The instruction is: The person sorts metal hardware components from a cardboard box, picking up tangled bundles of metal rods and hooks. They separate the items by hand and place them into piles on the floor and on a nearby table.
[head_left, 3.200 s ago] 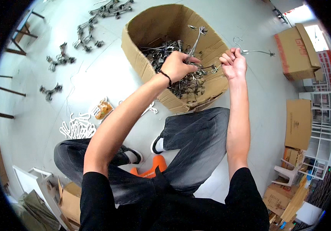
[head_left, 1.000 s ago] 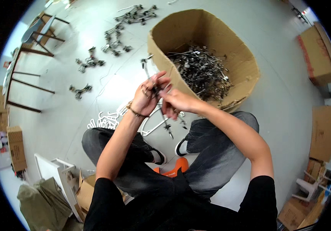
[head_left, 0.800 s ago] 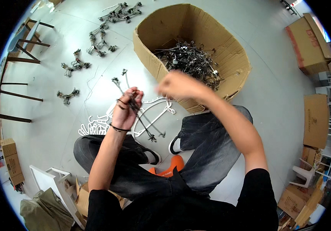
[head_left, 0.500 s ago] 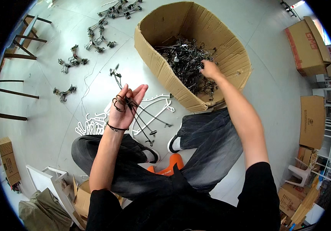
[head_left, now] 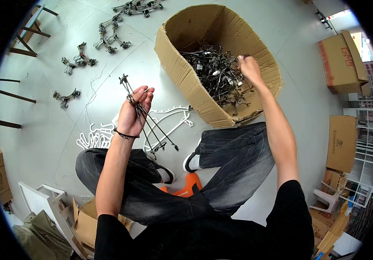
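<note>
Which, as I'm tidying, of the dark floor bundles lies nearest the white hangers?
The lowest bundle in the picture, nearest the white hangers; the others all lie farther up.

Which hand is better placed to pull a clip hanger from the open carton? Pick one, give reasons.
Right hand, I'd judge: it reaches into the carton, beside the hanger pile, while the left hand, outside it, holds several clip hangers.

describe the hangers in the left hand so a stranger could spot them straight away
Find the big open cardboard box with a dark tangled heap inside. Left of it and lower, the person's left hand shows its palm, a dark band at the wrist. The dark wire hangers there are a small handheld bunch, unlike the heap or the bundles further left.
</note>
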`<move>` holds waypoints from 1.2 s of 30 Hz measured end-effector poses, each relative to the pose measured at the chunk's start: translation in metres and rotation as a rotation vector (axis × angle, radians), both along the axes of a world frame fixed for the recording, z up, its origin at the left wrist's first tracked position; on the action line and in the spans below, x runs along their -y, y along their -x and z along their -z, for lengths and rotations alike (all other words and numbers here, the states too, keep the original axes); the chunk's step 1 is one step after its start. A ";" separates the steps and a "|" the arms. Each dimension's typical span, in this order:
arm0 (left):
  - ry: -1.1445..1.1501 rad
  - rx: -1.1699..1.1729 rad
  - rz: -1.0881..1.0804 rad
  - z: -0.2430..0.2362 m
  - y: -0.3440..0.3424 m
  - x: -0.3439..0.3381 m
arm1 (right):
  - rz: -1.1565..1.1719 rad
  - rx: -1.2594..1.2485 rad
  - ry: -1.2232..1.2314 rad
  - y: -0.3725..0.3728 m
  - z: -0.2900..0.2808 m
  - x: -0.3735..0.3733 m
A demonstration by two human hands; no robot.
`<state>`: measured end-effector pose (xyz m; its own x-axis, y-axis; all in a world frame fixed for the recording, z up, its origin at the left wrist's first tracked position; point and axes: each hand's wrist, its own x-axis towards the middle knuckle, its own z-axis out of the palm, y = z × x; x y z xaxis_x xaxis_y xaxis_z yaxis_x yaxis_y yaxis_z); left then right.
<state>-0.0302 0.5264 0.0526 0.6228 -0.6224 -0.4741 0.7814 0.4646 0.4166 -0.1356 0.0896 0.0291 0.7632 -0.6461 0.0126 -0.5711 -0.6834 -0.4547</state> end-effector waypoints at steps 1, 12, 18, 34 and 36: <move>0.023 -0.003 0.000 0.000 -0.001 -0.001 | 0.002 0.041 0.005 -0.001 -0.013 -0.006; 0.115 -0.001 -0.003 0.022 -0.012 -0.006 | -0.050 0.136 -0.361 0.033 0.075 0.038; 0.100 0.026 -0.042 0.017 -0.009 -0.025 | 0.161 0.676 -0.227 0.013 -0.051 -0.021; 0.020 0.063 -0.042 0.018 -0.004 -0.019 | 0.258 0.876 -0.064 0.032 -0.117 0.009; 0.011 0.075 -0.022 0.024 -0.005 -0.013 | 0.293 1.130 -0.270 0.050 -0.110 0.046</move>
<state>-0.0252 0.5394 0.0291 0.6700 -0.6130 -0.4188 0.7377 0.4859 0.4687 -0.1855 0.0431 0.1393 0.2311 -0.8785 0.4180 0.1258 -0.3991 -0.9082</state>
